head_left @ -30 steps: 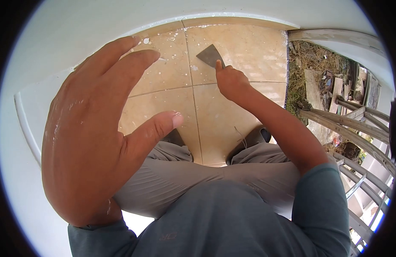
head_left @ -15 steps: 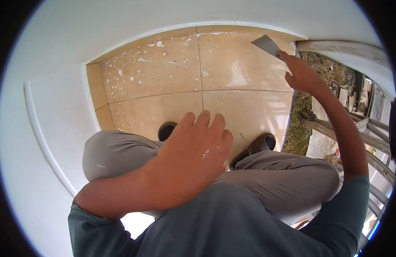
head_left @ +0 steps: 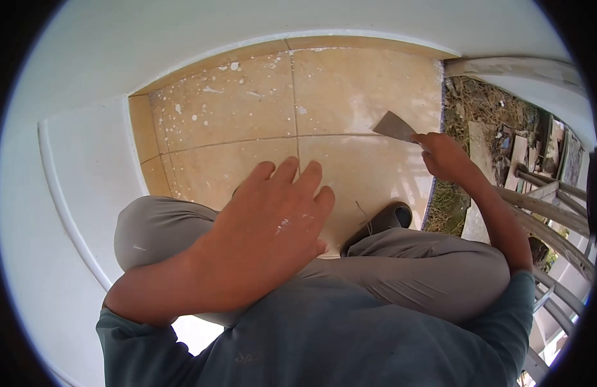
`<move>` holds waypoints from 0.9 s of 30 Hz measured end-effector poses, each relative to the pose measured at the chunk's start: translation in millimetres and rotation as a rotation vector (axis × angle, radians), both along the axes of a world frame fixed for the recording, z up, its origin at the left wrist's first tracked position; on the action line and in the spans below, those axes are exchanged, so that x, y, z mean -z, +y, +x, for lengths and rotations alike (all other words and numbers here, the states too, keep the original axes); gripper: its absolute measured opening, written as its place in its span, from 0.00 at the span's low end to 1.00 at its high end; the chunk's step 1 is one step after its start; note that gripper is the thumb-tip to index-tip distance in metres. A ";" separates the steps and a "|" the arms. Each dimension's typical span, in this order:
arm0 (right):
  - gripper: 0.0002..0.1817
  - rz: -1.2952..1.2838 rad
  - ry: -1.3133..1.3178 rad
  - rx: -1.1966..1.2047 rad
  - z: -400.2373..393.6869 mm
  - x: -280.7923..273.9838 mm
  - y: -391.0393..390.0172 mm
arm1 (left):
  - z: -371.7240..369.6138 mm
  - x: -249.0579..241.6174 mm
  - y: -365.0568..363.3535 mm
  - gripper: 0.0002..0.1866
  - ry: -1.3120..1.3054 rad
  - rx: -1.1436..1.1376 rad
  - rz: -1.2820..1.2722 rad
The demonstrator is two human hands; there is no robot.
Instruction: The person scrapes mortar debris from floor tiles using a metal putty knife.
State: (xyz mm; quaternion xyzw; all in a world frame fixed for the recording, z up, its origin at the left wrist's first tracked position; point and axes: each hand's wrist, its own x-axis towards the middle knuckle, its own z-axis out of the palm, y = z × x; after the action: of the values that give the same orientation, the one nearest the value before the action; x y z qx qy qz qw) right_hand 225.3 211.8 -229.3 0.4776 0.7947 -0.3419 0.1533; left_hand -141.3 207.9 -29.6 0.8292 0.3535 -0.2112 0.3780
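My right hand is closed around the handle of a putty knife, over the right part of the tiled floor. The flat grey blade of the putty knife points left, close over a grout line. My left hand hangs above my lap, fingers apart and holding nothing, with white paint marks on its back. Beige floor tiles lie beneath both hands. White paint spots dot the tiles, mostly at the far left.
White walls with a tiled skirting enclose the floor at the back and left. Past the floor's right edge are dry grass and wooden boards. Metal bars stand close by my right arm. A dark shoe rests on the tiles.
My right hand has drawn the putty knife back toward me, from near the far skirting to the middle grout line. My left hand has shifted slightly left and stays open.
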 end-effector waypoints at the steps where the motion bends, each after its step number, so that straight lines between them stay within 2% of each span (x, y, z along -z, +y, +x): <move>1: 0.29 -0.003 0.005 0.007 -4.0 -0.1 -3.0 | 2.3 -2.4 -0.2 0.29 -0.009 -0.010 0.021; 4: 0.28 0.047 -0.085 0.051 -15.5 12.7 -20.6 | 3.3 -8.9 2.2 0.31 -0.001 -0.042 0.101; 10: 0.23 0.084 -0.086 -0.073 -56.5 21.7 17.4 | 11.2 -12.4 -2.2 0.33 -0.041 -0.050 0.131; 13: 0.23 -0.050 -0.232 -0.104 -80.4 0.1 7.3 | 5.3 -17.1 -2.4 0.34 -0.038 -0.097 0.198; 14: 0.23 -0.034 -0.238 -0.123 -81.6 -2.5 2.2 | 2.5 -18.2 -2.2 0.34 -0.027 -0.109 0.213; 17: 0.20 0.080 -0.129 0.034 -82.9 14.8 -2.3 | -4.4 -21.3 -6.0 0.35 0.018 -0.108 0.227; 21: 0.24 -0.002 -0.197 -0.050 -96.5 8.0 8.2 | -7.4 -20.3 -7.6 0.36 0.024 -0.123 0.258; 22: 0.24 -0.049 -0.196 -0.133 -96.8 0.8 6.7 | -9.6 -22.1 -9.3 0.36 0.035 -0.138 0.273; 27: 0.21 0.070 -0.168 -0.077 -103.5 13.7 -12.6 | -9.6 -29.6 -10.8 0.37 0.027 -0.126 0.261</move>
State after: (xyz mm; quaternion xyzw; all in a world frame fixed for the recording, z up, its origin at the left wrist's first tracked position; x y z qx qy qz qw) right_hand 121.8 199.2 -243.0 0.4786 0.8084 -0.2664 0.2158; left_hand -150.9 197.1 0.0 0.8445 0.4344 -0.1502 0.2748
